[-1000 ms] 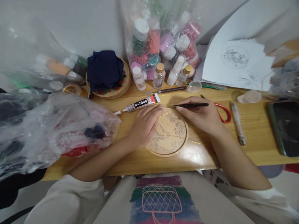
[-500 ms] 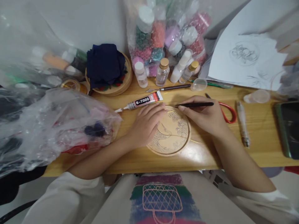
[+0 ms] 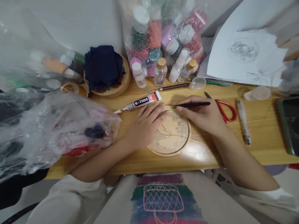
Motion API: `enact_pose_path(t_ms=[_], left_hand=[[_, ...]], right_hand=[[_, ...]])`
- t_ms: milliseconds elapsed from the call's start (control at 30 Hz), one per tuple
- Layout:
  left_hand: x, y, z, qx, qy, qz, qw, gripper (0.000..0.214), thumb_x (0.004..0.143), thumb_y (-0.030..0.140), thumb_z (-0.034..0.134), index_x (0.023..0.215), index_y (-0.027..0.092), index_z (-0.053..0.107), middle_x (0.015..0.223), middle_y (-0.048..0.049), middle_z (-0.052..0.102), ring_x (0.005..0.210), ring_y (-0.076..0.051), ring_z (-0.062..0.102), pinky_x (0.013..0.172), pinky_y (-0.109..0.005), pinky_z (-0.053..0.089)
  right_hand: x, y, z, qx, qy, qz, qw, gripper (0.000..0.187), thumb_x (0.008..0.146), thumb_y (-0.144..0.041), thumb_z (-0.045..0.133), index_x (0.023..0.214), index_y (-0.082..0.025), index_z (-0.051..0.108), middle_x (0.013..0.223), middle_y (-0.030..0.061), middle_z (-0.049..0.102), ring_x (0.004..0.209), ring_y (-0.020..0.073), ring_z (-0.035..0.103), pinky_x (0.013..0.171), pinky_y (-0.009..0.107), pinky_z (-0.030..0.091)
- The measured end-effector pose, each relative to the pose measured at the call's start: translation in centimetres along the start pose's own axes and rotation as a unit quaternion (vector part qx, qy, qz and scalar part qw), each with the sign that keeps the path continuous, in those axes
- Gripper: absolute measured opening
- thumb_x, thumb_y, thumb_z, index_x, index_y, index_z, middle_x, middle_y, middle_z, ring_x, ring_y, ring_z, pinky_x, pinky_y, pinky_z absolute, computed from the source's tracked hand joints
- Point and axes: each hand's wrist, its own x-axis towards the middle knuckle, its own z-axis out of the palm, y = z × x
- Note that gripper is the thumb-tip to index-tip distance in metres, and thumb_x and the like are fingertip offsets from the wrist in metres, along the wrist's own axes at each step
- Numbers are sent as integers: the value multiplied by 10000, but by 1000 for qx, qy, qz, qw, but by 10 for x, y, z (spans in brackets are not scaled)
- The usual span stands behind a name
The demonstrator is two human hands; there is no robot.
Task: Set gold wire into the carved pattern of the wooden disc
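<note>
A round wooden disc (image 3: 174,144) with a raised rim lies on the table, printed with a crane and curling waves. My left hand (image 3: 146,126) rests flat over its left part, fingers stretched out and holding nothing. In my right hand (image 3: 202,116), black tweezers (image 3: 195,105) are pinched between thumb and fingers, their tips pointing left at the disc's upper edge. A short gold strip lies near the tips, and a thin gold wire (image 3: 195,140) reaches past the right rim. Just above my left hand lies a B-7000 glue tube (image 3: 141,102).
Red-handled scissors (image 3: 230,110) and a white pen (image 3: 244,123) lie right of my right hand. A craft knife (image 3: 168,87) and small bottles (image 3: 160,73) stand behind. A plastic bag (image 3: 58,130) fills the left; a phone (image 3: 289,126) lies far right.
My left fingers have shifted slightly right over the disc. My right hand with the tweezers has moved slightly left. The view has shifted a little.
</note>
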Motion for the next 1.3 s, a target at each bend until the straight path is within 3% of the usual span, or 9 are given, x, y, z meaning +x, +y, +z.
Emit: enact_pose_path(t_ms=[533, 800, 1300], left_hand=[[1, 4, -3, 34, 9, 10, 999, 467, 1000, 334, 485, 1424, 139, 507, 1560, -137, 427, 1443, -324, 379, 1172, -500, 314], [2, 4, -1, 12, 18, 5, 1000, 650, 973, 550, 522, 1458, 121, 462, 1539, -145, 452, 1433, -331, 384, 1168, -483, 310], [5, 6, -10, 14, -19, -3, 1000, 666, 968, 584, 506, 1448, 124, 486, 1537, -134, 458, 1418, -367, 381, 1150, -524, 340]], right_hand=[[0, 2, 2, -13, -7, 8, 1000, 105, 777, -310, 756, 794, -209, 730, 767, 22, 732, 670, 159, 654, 609, 292, 526], [1, 3, 1, -1, -4, 11, 1000, 115, 778, -319, 766, 804, -211, 736, 766, 21, 730, 670, 155, 649, 616, 291, 522], [1, -1, 2, -5, 5, 23, 1000, 89, 769, -306, 761, 784, -223, 734, 762, 15, 734, 664, 153, 652, 600, 288, 534]])
